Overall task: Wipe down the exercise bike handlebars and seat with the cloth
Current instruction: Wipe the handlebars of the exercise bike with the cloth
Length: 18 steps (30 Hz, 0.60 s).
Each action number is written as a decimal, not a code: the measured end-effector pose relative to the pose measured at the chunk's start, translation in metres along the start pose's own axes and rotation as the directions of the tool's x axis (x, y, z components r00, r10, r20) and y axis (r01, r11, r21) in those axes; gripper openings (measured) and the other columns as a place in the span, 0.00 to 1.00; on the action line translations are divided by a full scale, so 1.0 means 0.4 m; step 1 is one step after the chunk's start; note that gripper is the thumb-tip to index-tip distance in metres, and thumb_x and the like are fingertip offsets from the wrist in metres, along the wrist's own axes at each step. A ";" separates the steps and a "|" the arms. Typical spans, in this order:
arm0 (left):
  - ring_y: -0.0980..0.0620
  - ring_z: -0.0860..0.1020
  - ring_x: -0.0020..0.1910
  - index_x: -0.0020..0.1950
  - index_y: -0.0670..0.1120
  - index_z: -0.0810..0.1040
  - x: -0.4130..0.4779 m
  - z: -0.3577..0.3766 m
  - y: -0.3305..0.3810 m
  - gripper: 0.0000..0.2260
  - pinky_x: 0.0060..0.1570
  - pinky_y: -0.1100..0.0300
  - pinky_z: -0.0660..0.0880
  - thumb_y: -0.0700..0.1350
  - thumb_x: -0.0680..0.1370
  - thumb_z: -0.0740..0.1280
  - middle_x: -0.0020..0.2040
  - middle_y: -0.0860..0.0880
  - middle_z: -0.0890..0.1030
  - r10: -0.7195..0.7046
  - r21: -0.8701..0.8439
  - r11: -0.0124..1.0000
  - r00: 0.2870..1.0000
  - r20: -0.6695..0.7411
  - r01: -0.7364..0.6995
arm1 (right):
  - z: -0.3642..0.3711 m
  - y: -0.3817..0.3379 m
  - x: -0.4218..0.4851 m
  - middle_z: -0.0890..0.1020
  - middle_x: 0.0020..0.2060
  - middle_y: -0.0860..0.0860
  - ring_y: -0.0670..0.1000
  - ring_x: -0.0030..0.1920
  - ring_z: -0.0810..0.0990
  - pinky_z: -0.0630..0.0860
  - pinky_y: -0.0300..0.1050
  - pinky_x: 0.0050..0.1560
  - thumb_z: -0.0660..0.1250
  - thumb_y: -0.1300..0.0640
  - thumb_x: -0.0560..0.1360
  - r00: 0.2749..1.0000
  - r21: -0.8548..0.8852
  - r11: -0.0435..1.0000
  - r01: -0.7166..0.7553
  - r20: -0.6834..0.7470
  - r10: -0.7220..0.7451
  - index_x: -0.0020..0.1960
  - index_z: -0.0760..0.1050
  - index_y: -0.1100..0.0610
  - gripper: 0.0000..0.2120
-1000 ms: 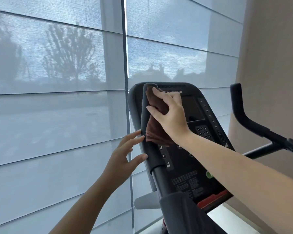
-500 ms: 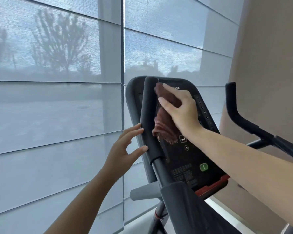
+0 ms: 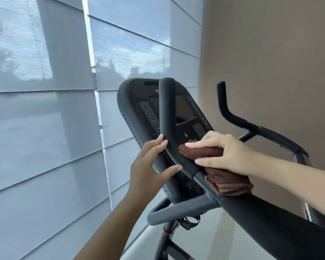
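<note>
Now | brown terry cloth [image 3: 228, 182] bunched | right fingers [image 3: 201, 145] gripping it | left fingers [image 3: 151, 147] straight, touching handlebar [image 3: 167, 113]

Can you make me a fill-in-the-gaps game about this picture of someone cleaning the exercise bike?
1. The right hand presses a ____ cloth against the near handlebar.
2. The left hand touches the same ____ but holds nothing.
3. The console with the number buttons sits ____ the near handlebar.

Missing words: brown, handlebar, behind.
</note>
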<state>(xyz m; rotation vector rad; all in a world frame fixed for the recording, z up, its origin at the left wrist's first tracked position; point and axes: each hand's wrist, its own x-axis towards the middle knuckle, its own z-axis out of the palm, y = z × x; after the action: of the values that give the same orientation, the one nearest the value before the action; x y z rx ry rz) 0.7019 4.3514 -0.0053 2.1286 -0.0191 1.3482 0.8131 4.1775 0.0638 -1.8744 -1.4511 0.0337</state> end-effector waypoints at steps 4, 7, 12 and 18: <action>0.60 0.71 0.61 0.60 0.46 0.76 0.006 0.006 -0.023 0.27 0.59 0.69 0.68 0.55 0.63 0.73 0.61 0.52 0.75 0.038 -0.061 0.997 0.999 -0.018 -0.039 | 0.013 -0.045 0.019 0.75 0.48 0.44 0.37 0.49 0.75 0.66 0.24 0.53 0.72 0.53 0.69 0.987 -0.134 0.991 0.029 -0.153 -0.049 0.53 0.75 0.33 0.19; 0.59 0.72 0.60 0.59 0.43 0.77 0.017 0.003 -0.048 0.26 0.58 0.63 0.70 0.54 0.65 0.72 0.59 0.49 0.76 0.147 -0.027 0.989 0.989 -0.014 -0.147 | 0.008 -0.078 0.124 0.76 0.51 0.49 0.39 0.50 0.75 0.65 0.23 0.53 0.71 0.55 0.71 0.872 -0.117 0.989 0.088 -0.471 -0.133 0.59 0.74 0.41 0.19; 0.52 0.74 0.58 0.57 0.40 0.78 0.047 0.001 -0.098 0.25 0.55 0.52 0.74 0.54 0.66 0.73 0.57 0.48 0.75 0.337 0.048 0.941 0.941 -0.021 -0.336 | 0.038 -0.094 0.239 0.73 0.50 0.55 0.45 0.50 0.73 0.64 0.24 0.56 0.69 0.58 0.72 0.758 -0.148 0.984 0.103 -0.629 -0.174 0.64 0.73 0.51 0.20; 0.52 0.74 0.58 0.54 0.43 0.78 0.067 0.031 -0.145 0.20 0.60 0.57 0.72 0.52 0.67 0.72 0.55 0.50 0.76 0.432 -0.050 0.897 0.895 -0.107 -0.439 | 0.042 -0.062 0.145 0.75 0.48 0.48 0.36 0.48 0.74 0.65 0.24 0.53 0.71 0.54 0.69 0.919 -0.188 0.981 0.048 -0.376 -0.117 0.58 0.74 0.38 0.20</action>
<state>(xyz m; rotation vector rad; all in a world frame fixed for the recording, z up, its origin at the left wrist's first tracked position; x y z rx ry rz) 0.7438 4.4005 -0.0150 2.0701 -0.5313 1.6692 0.8057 4.2370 0.0894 -1.8251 -1.2856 -0.4943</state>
